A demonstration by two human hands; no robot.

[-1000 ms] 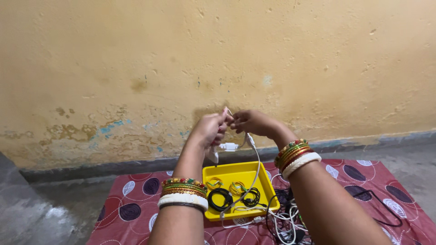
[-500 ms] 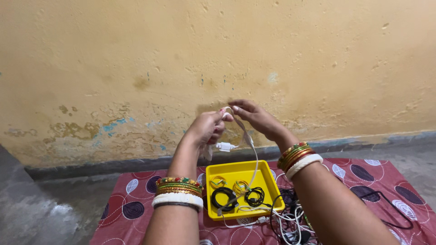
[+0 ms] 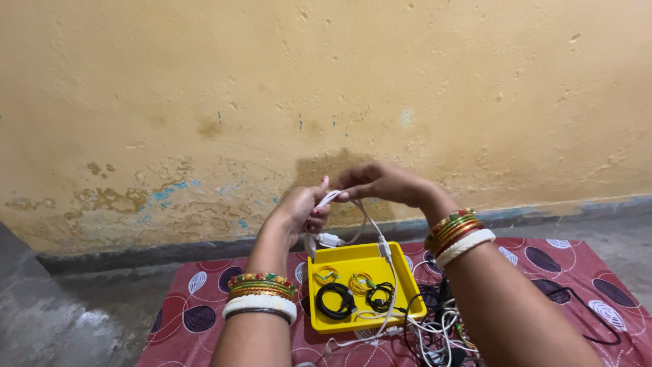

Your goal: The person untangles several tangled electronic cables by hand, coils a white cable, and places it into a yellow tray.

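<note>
Both hands lower now, left hand (image 3: 299,209) and right hand (image 3: 380,183) fingers pinching white cable (image 3: 331,198) between them.

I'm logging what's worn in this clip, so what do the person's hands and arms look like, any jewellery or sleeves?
Both forearms are bare, with no sleeves in view. The left hand has red-painted nails. Each wrist carries a stack of bangles: thin green, gold and red ones, then a broad white one; the left stack ends in a thin dark band. The right hand wears a matching stack.
</note>
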